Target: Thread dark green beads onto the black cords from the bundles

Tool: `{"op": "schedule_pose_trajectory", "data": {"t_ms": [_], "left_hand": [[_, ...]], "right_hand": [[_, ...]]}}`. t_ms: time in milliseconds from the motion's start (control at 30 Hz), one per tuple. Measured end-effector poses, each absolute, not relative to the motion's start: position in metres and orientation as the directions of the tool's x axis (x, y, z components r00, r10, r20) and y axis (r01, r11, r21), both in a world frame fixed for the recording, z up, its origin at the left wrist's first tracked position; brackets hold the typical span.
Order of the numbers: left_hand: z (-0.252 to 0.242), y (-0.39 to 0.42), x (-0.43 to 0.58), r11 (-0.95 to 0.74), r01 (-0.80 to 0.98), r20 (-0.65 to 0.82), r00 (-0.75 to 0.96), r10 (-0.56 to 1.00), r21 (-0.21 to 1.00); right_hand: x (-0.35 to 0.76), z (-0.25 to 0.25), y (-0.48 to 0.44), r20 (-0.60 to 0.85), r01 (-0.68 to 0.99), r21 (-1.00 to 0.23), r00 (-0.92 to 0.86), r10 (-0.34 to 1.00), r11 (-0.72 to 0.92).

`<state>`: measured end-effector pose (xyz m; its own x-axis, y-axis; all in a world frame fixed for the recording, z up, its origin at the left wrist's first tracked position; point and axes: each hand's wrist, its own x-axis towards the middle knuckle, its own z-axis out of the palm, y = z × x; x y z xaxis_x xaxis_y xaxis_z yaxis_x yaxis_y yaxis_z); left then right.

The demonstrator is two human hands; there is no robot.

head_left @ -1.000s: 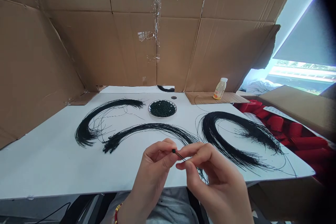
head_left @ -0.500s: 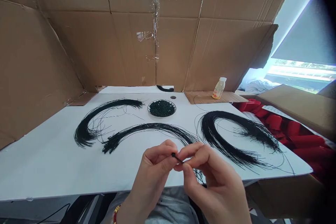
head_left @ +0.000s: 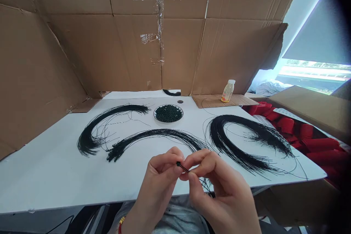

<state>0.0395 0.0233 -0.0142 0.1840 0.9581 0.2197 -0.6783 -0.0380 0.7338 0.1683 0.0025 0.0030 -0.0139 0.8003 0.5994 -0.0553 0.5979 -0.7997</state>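
My left hand (head_left: 161, 179) and my right hand (head_left: 219, 186) meet at the table's front edge. Between their pinched fingertips runs a short doubled black cord (head_left: 183, 168) with a small dark knob at its left end. The left fingers pinch near the knob, while the right thumb and fingers grip the cord's other end. Just beyond my hands, a curved bundle of black cords (head_left: 164, 132) lies with its knobbed ends to the left. Behind it sits a round dish of small dark green pieces (head_left: 168, 113).
Black cord bundles lie at left (head_left: 89, 135) and right (head_left: 219, 137) on the white table (head_left: 55, 175). A small bottle (head_left: 227, 91) stands on cardboard at the back. Cardboard walls (head_left: 131, 51) rise behind and left. Red items (head_left: 318, 144) fill a box at right.
The view has shifted slightly. Both hands appear a little further left, still pinching the cord, and the two strands between the fingertips show more distinctly.
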Motion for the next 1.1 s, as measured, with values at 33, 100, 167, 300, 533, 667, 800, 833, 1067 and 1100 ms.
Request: {"op": "schedule_pose_trajectory", "data": {"t_ms": [33, 100, 167, 300, 533, 667, 800, 833, 1067, 1100], "left_hand": [[-0.015, 0.024, 0.039, -0.042, -0.677, 0.223, 0.183, 0.957, 0.735], [-0.016, 0.025, 0.038, -0.045, -0.671, 0.235, 0.197, 0.952, 0.74], [-0.018, 0.027, 0.037, -0.046, -0.662, 0.252, 0.22, 0.942, 0.748], [-0.023, 0.031, 0.032, -0.102, -0.613, 0.286, 0.21, 0.935, 0.783], [-0.023, 0.036, 0.018, -0.257, -0.474, 0.389, 0.204, 0.898, 0.842], [-0.023, 0.035, 0.018, -0.274, -0.468, 0.405, 0.205, 0.891, 0.84], [-0.024, 0.036, 0.019, -0.266, -0.446, 0.393, 0.22, 0.893, 0.854], [-0.024, 0.037, 0.018, -0.28, -0.427, 0.399, 0.219, 0.89, 0.86], [-0.02, 0.048, -0.017, -0.405, 0.197, 0.362, 0.224, 0.905, 0.893], [-0.022, 0.051, -0.026, -0.364, 0.362, 0.294, 0.233, 0.927, 0.858]], "right_hand": [[0.168, 0.003, 0.003, 0.597, -0.059, -0.801, -0.011, 0.802, 0.596], [0.168, 0.005, 0.003, 0.585, -0.068, -0.809, -0.007, 0.811, 0.583], [0.169, 0.006, 0.003, 0.562, -0.074, -0.825, -0.008, 0.827, 0.56], [0.171, 0.008, 0.002, 0.514, -0.057, -0.857, -0.034, 0.857, 0.512], [0.175, 0.009, 0.001, 0.544, 0.047, -0.836, -0.067, 0.836, 0.547], [0.177, 0.01, 0.003, 0.511, 0.037, -0.855, -0.109, 0.852, 0.518], [0.18, 0.01, 0.009, 0.429, 0.018, -0.898, -0.182, 0.885, 0.439], [0.181, 0.01, 0.01, 0.409, 0.025, -0.906, -0.2, 0.89, 0.422], [0.191, 0.01, 0.02, 0.391, 0.049, -0.91, -0.226, 0.892, 0.411], [0.193, 0.011, 0.021, 0.386, 0.043, -0.915, -0.192, 0.902, 0.401]]}}
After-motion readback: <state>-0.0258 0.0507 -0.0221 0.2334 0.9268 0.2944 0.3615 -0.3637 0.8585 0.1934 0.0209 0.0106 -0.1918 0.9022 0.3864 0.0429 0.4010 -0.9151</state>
